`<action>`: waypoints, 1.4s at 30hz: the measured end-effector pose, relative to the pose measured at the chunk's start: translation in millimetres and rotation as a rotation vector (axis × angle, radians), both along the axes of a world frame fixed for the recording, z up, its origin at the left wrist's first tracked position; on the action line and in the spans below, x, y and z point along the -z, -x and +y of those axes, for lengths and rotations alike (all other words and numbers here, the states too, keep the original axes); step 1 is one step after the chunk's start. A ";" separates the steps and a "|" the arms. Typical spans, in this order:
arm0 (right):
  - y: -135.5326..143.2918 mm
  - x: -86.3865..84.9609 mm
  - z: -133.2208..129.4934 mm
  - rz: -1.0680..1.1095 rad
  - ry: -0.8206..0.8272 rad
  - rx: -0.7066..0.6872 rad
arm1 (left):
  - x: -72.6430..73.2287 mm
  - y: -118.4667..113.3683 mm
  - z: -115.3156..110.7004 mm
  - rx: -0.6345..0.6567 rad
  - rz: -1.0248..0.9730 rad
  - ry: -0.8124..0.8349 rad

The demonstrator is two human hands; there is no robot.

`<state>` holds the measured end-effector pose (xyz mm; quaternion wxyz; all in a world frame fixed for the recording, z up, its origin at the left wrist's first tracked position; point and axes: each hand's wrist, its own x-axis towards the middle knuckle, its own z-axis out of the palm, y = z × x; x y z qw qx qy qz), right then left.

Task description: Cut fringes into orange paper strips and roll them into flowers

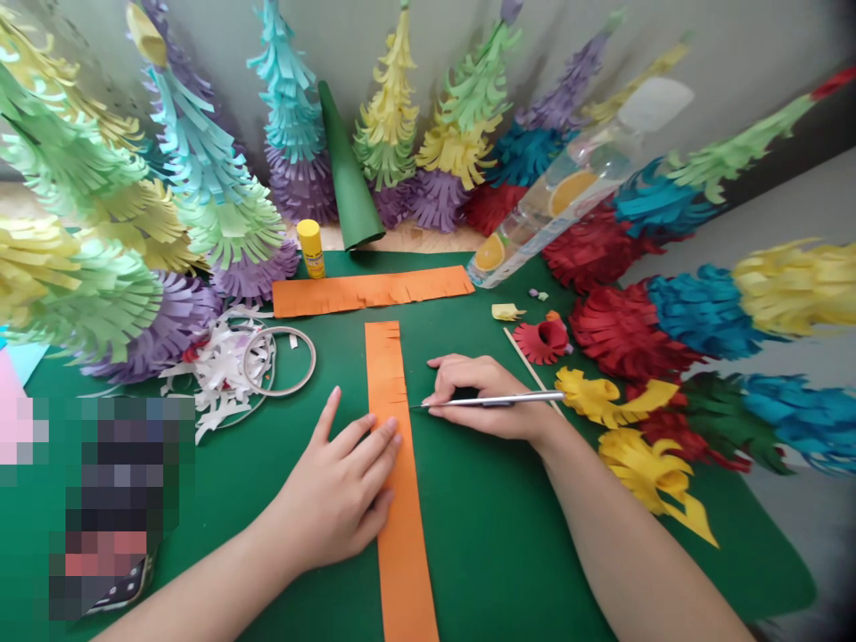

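Observation:
My left hand [348,481] lies flat with fingers spread, pressing on a long orange paper strip [405,571] that runs toward me. Short slits show along the strip's upper right edge. Pinched in my right hand [478,392] is a slim silver craft knife [505,401], held nearly level. Its thin tip points left, close to the strip's right edge; whether it touches the paper I cannot tell. A second orange strip [367,290], slit along its lower edge, lies crosswise farther back. Beneath everything is a green mat [495,553].
Fringed paper cones [294,116] ring the mat, with a plain green cone [351,178] among them. A glue stick [311,250], a bottle [535,214], a tape ring [311,357], white scraps [224,366], yellow curls [646,464], a thin stick [522,357] and a blurred phone [127,580] lie around.

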<state>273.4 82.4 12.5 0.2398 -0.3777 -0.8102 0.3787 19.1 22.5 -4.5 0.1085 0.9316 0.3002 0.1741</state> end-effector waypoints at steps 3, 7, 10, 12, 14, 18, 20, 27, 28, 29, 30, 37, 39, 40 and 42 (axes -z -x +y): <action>-2.7 1.3 0.5 0.022 0.022 0.003 | 1.0 0.0 0.0 0.001 0.001 -0.002; -3.5 7.8 1.0 0.103 0.056 0.064 | 1.2 -1.0 0.1 -0.001 0.003 -0.003; -1.4 12.1 0.6 0.146 0.073 0.124 | -0.3 -1.6 0.9 0.013 0.036 -0.018; 0.5 13.0 -0.1 0.128 0.062 0.125 | -1.7 -1.3 1.8 0.032 0.077 -0.034; 2.0 12.5 -0.7 0.099 0.053 0.122 | -2.7 -0.5 2.7 0.045 0.109 -0.050; 2.8 11.1 -1.1 0.061 0.047 0.115 | -2.7 0.8 3.5 0.049 0.121 -0.063; 2.5 11.2 -0.9 0.048 0.036 0.106 | -2.1 1.0 3.3 0.047 0.115 -0.061; 3.3 13.2 -1.1 0.046 -0.010 0.092 | -1.6 0.8 2.9 0.044 0.087 -0.028; 3.7 13.6 -1.2 0.049 -0.025 0.088 | -1.8 0.8 3.0 0.044 0.085 -0.022; 4.1 13.9 -1.3 0.049 -0.037 0.084 | -2.0 0.8 3.1 0.045 0.083 -0.014; 4.5 14.3 -1.4 0.049 -0.047 0.080 | -2.2 0.9 3.2 0.046 0.082 -0.007; 7.9 15.5 -2.6 0.037 -0.089 0.067 | -2.9 2.7 3.1 0.058 0.082 0.017; 8.3 15.8 -3.0 0.054 -0.090 0.071 | -2.8 3.2 2.5 0.059 0.085 0.018; 8.3 16.2 -3.2 0.076 -0.087 0.084 | -2.6 3.4 2.2 0.060 0.086 0.017; 8.1 18.0 -3.7 0.139 -0.075 0.133 | -2.3 3.6 1.8 0.064 0.087 0.011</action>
